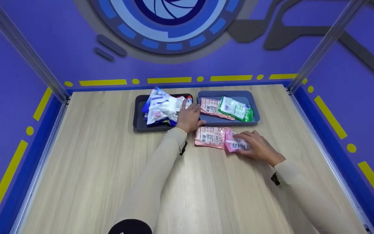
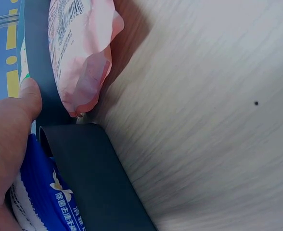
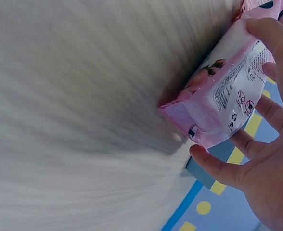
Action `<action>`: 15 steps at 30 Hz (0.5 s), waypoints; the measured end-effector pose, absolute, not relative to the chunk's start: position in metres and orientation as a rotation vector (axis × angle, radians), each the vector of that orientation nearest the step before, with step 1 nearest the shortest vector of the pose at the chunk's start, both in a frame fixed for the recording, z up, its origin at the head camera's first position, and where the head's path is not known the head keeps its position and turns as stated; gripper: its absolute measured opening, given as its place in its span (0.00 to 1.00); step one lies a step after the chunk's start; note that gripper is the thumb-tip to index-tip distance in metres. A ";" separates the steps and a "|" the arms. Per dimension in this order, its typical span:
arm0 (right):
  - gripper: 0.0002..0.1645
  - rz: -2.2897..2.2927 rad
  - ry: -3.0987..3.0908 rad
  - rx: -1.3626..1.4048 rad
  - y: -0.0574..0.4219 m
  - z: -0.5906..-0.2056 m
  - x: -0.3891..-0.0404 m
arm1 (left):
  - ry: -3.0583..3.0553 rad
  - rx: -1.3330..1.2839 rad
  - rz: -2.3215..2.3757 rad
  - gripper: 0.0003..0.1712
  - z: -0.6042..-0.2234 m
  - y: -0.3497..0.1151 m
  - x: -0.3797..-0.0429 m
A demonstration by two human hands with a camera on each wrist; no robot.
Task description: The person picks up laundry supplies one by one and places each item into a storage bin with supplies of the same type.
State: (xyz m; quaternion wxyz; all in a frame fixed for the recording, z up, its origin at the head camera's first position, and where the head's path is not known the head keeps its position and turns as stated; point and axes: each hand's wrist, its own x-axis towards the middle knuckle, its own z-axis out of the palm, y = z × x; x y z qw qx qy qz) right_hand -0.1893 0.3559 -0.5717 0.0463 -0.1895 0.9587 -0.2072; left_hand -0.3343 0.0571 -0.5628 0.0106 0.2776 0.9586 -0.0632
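Observation:
My right hand (image 1: 258, 146) grips a pink plastic packet (image 1: 235, 143) with printed labels, thumb on one side and fingers on the other in the right wrist view. That packet touches the end of a salmon-pink packet (image 1: 210, 136), which lies on the table before the right tray. My left hand (image 1: 189, 117) rests with extended fingers over the white-and-blue packets (image 1: 164, 109) heaped in the dark left tray (image 1: 136, 120). In the left wrist view its thumb (image 2: 31, 96) touches the rim of the right tray (image 2: 45, 62). A blue packet (image 2: 45, 187) shows beneath that hand.
The grey-blue right tray (image 1: 229, 123) stands beside the left one and holds a salmon-pink packet (image 1: 211, 107) and a green-and-white packet (image 1: 235, 109). Purple panels (image 1: 174, 71) enclose the wooden table (image 1: 102, 162) at the back and sides.

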 end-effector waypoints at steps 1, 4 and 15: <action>0.38 -0.633 2.928 -0.579 0.356 -0.572 -0.189 | 2.991 0.867 -0.201 0.44 -0.563 0.057 -0.334; 0.38 -0.636 2.928 -0.578 0.356 -0.571 -0.189 | 2.988 0.865 -0.203 0.44 -0.562 0.057 -0.333; 0.39 -0.675 2.918 -0.559 0.356 -0.567 -0.185 | 2.984 0.882 -0.183 0.44 -0.563 0.056 -0.335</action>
